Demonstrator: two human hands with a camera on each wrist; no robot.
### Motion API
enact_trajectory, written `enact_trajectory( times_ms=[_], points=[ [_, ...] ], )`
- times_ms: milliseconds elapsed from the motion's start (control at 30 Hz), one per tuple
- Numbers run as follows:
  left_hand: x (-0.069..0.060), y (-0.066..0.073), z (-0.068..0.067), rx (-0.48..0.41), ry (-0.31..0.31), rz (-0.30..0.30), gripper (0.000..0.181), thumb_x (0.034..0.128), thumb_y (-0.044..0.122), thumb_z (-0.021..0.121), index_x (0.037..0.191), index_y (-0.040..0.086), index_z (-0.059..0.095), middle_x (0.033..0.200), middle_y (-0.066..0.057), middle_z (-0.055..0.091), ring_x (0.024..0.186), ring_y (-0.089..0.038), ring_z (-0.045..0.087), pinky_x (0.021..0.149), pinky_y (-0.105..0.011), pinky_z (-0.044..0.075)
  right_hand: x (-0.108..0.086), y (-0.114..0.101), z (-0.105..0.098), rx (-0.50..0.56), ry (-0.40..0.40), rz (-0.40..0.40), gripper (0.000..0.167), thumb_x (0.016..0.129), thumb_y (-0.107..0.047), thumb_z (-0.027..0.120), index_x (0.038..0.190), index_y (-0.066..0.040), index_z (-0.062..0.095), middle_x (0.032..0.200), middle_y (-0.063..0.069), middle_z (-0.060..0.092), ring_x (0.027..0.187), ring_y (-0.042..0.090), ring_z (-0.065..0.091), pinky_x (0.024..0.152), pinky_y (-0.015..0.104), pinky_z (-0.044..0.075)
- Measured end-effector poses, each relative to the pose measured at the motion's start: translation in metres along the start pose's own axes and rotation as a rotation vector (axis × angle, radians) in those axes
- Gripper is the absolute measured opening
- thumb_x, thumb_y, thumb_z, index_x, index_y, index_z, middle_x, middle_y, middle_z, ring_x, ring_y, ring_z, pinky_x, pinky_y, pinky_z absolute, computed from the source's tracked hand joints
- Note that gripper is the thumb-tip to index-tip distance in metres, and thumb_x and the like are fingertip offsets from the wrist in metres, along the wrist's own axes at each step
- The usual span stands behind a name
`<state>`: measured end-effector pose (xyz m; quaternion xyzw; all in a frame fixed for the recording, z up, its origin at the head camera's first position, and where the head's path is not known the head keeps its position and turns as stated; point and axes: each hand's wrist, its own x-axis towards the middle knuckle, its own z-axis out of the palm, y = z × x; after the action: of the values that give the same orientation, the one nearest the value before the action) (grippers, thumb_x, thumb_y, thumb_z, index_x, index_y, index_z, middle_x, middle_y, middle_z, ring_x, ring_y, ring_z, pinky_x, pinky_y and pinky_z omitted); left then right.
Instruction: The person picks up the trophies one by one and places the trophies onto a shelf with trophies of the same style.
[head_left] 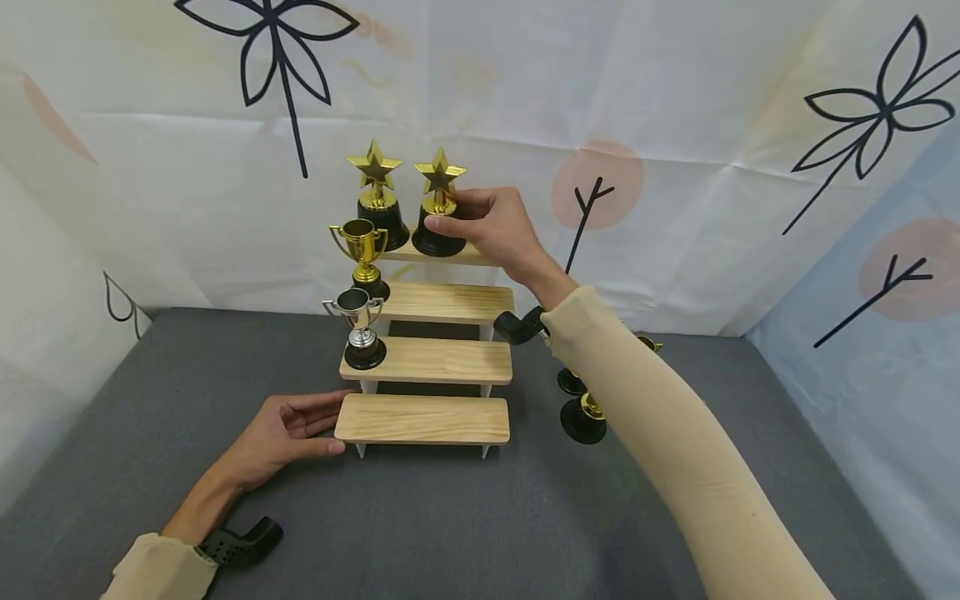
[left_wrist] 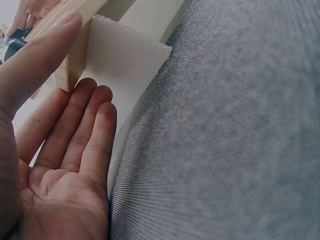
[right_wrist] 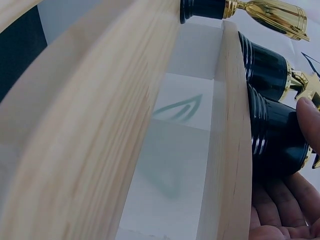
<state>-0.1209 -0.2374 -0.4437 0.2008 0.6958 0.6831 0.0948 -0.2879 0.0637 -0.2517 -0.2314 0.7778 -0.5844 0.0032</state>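
Observation:
My right hand (head_left: 491,225) pinches a gold star trophy (head_left: 439,237) at its black base, on the top step of a wooden tiered stand (head_left: 423,419). Another star trophy (head_left: 381,221) stands just left of it. One step down, at the left end, is a gold cup (head_left: 361,242); below that, a silver cup (head_left: 363,337). With fingers nearly straight, my left hand (head_left: 273,442) touches the left end of the lowest step. In the right wrist view the held trophy's base (right_wrist: 280,137) meets the top board (right_wrist: 236,150), thumb on one side and fingers beneath.
More trophies with black bases (head_left: 583,419) stand on the grey table (head_left: 450,533) to the right of the stand, partly hidden by my right sleeve (head_left: 660,417). A patterned white cloth (head_left: 495,83) hangs behind the table.

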Motion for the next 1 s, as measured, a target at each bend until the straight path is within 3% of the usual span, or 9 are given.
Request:
enact_trajectory(
  times_ms=[633,1000],
  points=[
    [-0.0008,0.001,-0.0002,0.001,-0.005,0.003,0.068,0.083,-0.013,0.076,0.141,-0.023,0.041,0.141,-0.013,0.059,0.122,-0.011,0.061,0.101,-0.029,0.053,0.0003,0.001,0.0015,-0.009,0.012,0.009,0.056,0.088,-0.02,0.083,0.137,-0.002,0.062,0.124,0.012,0.071,0.112,0.017,0.068,0.098,0.028,0.055],
    [-0.0006,0.0031,0.0009,0.012,-0.001,-0.007,0.067,0.0833,-0.012,0.076,0.14,-0.023,0.041,0.142,-0.03,0.052,0.121,-0.01,0.062,0.1,-0.029,0.054,-0.0021,0.0021,-0.0006,0.025,0.002,-0.013,0.059,0.087,-0.017,0.083,0.139,-0.003,0.06,0.125,0.012,0.07,0.112,0.018,0.068,0.097,0.028,0.056]
  ],
)
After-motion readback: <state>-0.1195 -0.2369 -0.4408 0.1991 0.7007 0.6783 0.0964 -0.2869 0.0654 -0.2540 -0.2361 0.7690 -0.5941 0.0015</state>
